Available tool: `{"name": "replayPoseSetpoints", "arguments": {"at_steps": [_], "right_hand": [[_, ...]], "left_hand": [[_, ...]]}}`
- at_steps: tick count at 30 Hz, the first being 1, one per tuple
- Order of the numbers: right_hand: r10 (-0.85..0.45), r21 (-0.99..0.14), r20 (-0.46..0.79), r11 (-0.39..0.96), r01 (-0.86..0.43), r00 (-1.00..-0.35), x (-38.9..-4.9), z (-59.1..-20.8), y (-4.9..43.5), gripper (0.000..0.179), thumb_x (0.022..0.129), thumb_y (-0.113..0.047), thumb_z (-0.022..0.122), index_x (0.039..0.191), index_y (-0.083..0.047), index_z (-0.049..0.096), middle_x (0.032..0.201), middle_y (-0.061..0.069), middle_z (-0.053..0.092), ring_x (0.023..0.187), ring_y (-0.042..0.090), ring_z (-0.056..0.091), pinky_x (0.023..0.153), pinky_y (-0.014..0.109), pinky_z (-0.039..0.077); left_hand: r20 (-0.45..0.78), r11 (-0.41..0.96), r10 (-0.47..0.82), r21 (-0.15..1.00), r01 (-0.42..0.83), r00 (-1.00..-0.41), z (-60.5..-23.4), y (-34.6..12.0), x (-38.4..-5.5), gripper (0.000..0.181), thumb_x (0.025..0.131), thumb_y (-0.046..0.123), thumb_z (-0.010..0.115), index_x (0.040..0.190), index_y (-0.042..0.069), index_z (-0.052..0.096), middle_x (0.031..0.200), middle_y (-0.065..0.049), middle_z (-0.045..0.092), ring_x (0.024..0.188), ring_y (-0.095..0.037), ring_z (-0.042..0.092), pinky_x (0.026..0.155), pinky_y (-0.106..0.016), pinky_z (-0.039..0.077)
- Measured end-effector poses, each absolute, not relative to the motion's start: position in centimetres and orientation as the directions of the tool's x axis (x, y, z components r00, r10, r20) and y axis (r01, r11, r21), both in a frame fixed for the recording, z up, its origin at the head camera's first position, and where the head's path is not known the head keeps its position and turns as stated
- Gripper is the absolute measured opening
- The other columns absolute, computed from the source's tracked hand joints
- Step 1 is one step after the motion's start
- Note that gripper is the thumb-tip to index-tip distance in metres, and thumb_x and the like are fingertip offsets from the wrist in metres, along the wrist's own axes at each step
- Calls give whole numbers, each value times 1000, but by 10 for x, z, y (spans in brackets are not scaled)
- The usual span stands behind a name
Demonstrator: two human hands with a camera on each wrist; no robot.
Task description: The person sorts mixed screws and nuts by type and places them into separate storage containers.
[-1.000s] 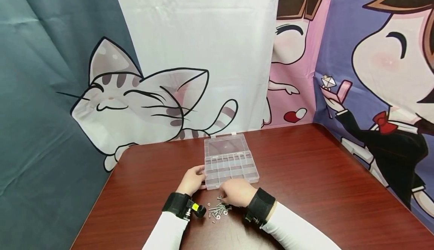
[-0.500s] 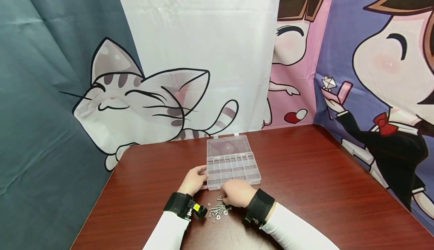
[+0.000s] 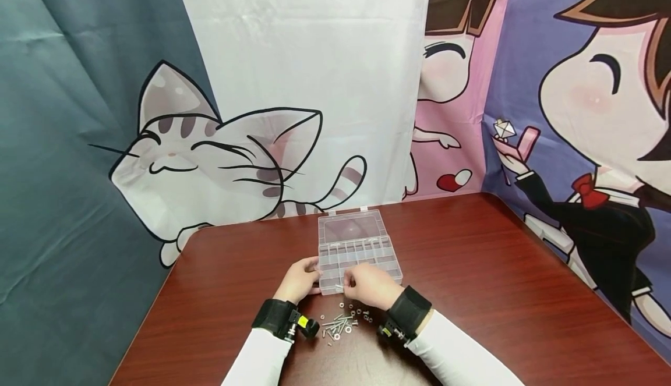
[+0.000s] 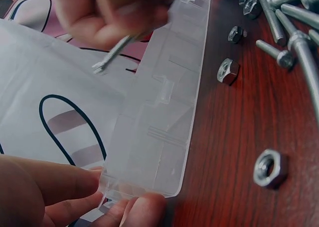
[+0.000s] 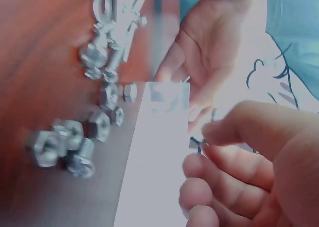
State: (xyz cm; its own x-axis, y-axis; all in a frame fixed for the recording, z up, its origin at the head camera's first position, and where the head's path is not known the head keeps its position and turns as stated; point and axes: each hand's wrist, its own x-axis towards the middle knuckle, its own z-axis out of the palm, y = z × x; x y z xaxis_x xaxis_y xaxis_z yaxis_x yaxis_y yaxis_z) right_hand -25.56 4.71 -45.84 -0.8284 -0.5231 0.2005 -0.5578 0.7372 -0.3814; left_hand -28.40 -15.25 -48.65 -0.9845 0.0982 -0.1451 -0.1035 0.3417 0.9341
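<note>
Right hand [image 3: 371, 284] pinching bolt [image 4: 112, 56] in fingers, over box [image 3: 359, 252] front. Left hand [image 3: 297, 280] clamped on box corner; box right of it. Loose nuts and bolts [image 3: 338, 323] nearer wearer than both hands.

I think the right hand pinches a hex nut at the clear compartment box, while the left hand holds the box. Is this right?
The held item is wrong: the left wrist view shows the right hand pinching a metal screw. The rest stands.

White sleeves [image 3: 259, 357], black wrist straps [image 3: 410, 309], yellow mark [image 3: 302, 321], dark rounded fittings [image 3: 311, 328], possibly cameras
</note>
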Motion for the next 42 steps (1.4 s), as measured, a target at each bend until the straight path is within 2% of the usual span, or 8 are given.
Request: {"name": "replayPoseSetpoints", "arguments": {"at_steps": [4, 7, 16, 22, 28, 35, 42], "right_hand": [[-461, -378, 262, 759, -530, -848, -272, -455, 42, 14, 76, -18, 63, 66, -22, 54, 59, -13, 49, 53, 5, 43, 48, 20, 36], [-432, -359, 262, 786, -503, -863, -286, -453, 38, 13, 77, -20, 63, 66, -22, 55, 61, -13, 50, 54, 5, 45, 50, 21, 37], [-470, -296, 200, 807, -510, -860, -317, -457, 28, 12, 78, -19, 65, 67, -19, 59, 60, -10, 54, 53, 8, 47, 51, 23, 40], [-487, -258, 172, 817, -516, -856, -319, -451, 22, 13, 79, -19, 67, 68, -17, 61, 61, -8, 56, 52, 9, 47, 48, 25, 39], [-507, -225, 167, 816, -533, -846, -321, -454, 18, 20, 78, -18, 67, 62, -19, 56, 56, -9, 50, 49, 9, 42, 45, 23, 34], [-502, -215, 205, 814, -539, -840, -325, -466, 16, 10, 79, -19, 68, 69, -19, 63, 63, -9, 56, 54, 8, 48, 47, 24, 39], [-497, -220, 229, 812, -541, -837, -324, -468, 15, 12, 79, -20, 67, 69, -21, 60, 65, -9, 57, 58, 10, 51, 50, 27, 41]], "left_hand": [[-129, 334, 108, 939, -86, -986, -487, -152, -285, 45, 91, 7, 53, 134, 1, 44, 117, -18, 56, 87, -20, 62, 63, -31, 57], [-123, 333, 117, 940, -78, -985, -487, -151, -285, 44, 91, 6, 53, 133, 1, 45, 115, -18, 57, 86, -20, 63, 62, -31, 57], [-124, 333, 130, 940, -74, -984, -488, -148, -282, 44, 91, 7, 53, 134, 1, 45, 115, -18, 56, 87, -20, 63, 62, -30, 57], [-118, 347, 117, 935, -70, -986, -487, -149, -283, 45, 91, 8, 54, 134, 2, 44, 116, -18, 56, 87, -20, 62, 62, -30, 57], [-114, 346, 120, 936, -67, -986, -487, -151, -285, 46, 90, 7, 55, 135, 1, 43, 117, -18, 55, 86, -19, 61, 61, -31, 57], [-118, 313, 128, 947, -73, -985, -489, -153, -285, 46, 90, 6, 55, 134, -1, 43, 117, -20, 55, 87, -21, 62, 61, -31, 57], [-121, 308, 124, 948, -78, -985, -490, -155, -283, 46, 90, 6, 55, 134, -1, 44, 114, -19, 56, 83, -19, 63, 61, -31, 57]]}}
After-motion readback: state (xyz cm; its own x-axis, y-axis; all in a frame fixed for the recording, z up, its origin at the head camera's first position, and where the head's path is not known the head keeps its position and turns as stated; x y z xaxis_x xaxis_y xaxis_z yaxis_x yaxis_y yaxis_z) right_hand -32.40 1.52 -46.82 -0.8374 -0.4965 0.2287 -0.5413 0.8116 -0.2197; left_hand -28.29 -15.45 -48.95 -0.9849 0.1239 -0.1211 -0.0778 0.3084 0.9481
